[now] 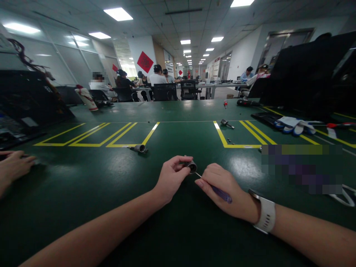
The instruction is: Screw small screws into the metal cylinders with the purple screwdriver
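Observation:
My left hand (174, 176) pinches a small round metal part (192, 167), its hollow end turned toward my right hand. A screwdriver (221, 194) with a translucent purple handle lies in the closed fingers of my right hand (222, 185). The thin shaft points left, and its tip is at or just inside the part's opening; I cannot tell which. A similar metal part (140, 148) rests on the green table (133, 230) to the left, and another metal piece (227, 124) lies farther off to the right.
Another person's hand (16, 165) is at the left edge. White-and-blue gloves (295, 125) and a dark monitor (308, 74) are at the right. Yellow tape (241, 146) marks the table. A red-handled tool (225, 104) and a power drill (247, 102) lie at the back. Tiny pieces (229, 140) lie inside the tape.

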`<action>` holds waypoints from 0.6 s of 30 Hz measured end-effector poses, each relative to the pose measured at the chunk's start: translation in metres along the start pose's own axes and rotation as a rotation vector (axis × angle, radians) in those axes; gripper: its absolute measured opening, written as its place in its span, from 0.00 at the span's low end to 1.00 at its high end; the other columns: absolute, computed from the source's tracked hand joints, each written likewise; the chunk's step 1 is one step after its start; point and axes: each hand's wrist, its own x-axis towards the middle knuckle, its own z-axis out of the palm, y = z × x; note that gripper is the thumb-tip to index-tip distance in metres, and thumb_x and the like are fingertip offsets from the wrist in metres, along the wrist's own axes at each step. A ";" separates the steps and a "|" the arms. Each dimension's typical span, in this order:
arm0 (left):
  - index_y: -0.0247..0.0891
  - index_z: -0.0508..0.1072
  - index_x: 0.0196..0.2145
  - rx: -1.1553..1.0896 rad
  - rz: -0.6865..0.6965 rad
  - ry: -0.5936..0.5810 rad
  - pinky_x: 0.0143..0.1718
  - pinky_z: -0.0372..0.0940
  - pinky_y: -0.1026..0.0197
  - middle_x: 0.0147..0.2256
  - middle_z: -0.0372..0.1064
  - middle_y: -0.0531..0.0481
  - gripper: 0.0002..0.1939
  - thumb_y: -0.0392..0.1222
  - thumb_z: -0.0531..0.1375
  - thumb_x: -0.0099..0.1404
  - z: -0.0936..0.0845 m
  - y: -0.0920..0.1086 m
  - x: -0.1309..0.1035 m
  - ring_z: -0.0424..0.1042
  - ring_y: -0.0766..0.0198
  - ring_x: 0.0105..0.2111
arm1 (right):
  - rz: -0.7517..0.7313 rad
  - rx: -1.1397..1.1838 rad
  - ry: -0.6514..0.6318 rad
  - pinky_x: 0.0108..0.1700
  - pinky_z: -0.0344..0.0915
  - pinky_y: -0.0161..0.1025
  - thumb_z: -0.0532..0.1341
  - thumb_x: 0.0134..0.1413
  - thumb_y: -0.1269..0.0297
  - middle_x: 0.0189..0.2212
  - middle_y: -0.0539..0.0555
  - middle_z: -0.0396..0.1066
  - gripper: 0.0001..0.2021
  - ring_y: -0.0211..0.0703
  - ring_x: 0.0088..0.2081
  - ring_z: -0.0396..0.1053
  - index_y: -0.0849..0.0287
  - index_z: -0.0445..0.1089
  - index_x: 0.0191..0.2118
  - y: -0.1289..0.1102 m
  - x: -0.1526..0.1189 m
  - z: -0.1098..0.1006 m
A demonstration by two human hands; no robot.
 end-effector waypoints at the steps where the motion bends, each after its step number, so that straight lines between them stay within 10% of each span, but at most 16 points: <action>1: 0.35 0.74 0.35 -0.002 0.006 0.003 0.43 0.67 0.60 0.43 0.72 0.47 0.12 0.30 0.60 0.51 0.000 0.000 0.000 0.73 0.64 0.37 | 0.002 -0.006 0.000 0.33 0.57 0.37 0.51 0.60 0.67 0.23 0.50 0.62 0.12 0.37 0.27 0.58 0.59 0.59 0.25 0.000 0.000 0.000; 18: 0.34 0.73 0.35 -0.018 0.039 0.030 0.45 0.67 0.57 0.45 0.71 0.46 0.11 0.30 0.60 0.51 0.001 0.000 0.000 0.73 0.63 0.39 | 0.023 -0.013 0.081 0.32 0.56 0.37 0.50 0.60 0.68 0.21 0.50 0.61 0.13 0.36 0.25 0.57 0.59 0.59 0.24 -0.005 0.000 0.002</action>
